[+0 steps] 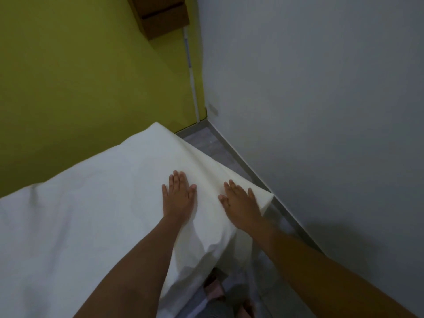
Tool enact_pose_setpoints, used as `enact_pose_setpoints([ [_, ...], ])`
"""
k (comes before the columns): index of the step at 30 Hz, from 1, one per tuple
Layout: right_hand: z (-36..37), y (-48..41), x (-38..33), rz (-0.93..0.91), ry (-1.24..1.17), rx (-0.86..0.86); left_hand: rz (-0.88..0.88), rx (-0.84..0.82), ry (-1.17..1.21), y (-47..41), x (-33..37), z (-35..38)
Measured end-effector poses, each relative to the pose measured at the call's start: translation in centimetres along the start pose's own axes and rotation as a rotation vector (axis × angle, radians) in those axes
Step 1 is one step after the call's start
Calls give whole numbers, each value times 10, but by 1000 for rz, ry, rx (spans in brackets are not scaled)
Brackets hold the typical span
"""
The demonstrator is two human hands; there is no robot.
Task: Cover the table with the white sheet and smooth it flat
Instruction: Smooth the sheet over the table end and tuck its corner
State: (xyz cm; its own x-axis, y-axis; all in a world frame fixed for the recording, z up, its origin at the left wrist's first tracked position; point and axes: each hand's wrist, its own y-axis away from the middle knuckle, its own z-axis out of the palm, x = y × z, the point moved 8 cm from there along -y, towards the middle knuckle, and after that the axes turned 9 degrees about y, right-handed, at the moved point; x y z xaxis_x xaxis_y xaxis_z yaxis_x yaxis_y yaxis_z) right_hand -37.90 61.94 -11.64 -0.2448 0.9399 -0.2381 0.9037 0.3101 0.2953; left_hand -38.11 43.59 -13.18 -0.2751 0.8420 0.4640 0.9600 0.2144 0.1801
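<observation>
The white sheet (pixel 91 214) lies spread over the tabletop, hiding it and hanging in soft folds off the corner near the grey wall (pixel 321 111), while the left grip (pixel 179 199) and right grip (pixel 241 206), both released with fingers straight, press palm-down on it side by side

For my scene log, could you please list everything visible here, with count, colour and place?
white sheet: one, white, spread across the lower left, hanging down at the right end
green wall: one, yellow-green, upper left
grey wall: one, pale grey, right
wooden box: one, brown, on the green wall, top
conduit: one, white, down the room corner
floor: one, grey, below the corner
left hand: one, flat on the sheet
right hand: one, flat on the sheet near its right edge
</observation>
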Motion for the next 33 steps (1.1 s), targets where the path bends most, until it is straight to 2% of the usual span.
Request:
enact_pose_setpoints([
  [8, -33, -71, -34, -72, 13, 113, -8, 69, -52, -48, -15, -35],
  [19, -42, -193, -73, -181, 57, 84, -121, 156, -53, -114, -22, -56],
  [27, -32, -284, -101, -322, 54, 14, -313, 234, -11, -164, -34, -53],
  [33, -23, -320, -124, -435, -66, -17, -409, 341, 73, -159, -38, -47],
])
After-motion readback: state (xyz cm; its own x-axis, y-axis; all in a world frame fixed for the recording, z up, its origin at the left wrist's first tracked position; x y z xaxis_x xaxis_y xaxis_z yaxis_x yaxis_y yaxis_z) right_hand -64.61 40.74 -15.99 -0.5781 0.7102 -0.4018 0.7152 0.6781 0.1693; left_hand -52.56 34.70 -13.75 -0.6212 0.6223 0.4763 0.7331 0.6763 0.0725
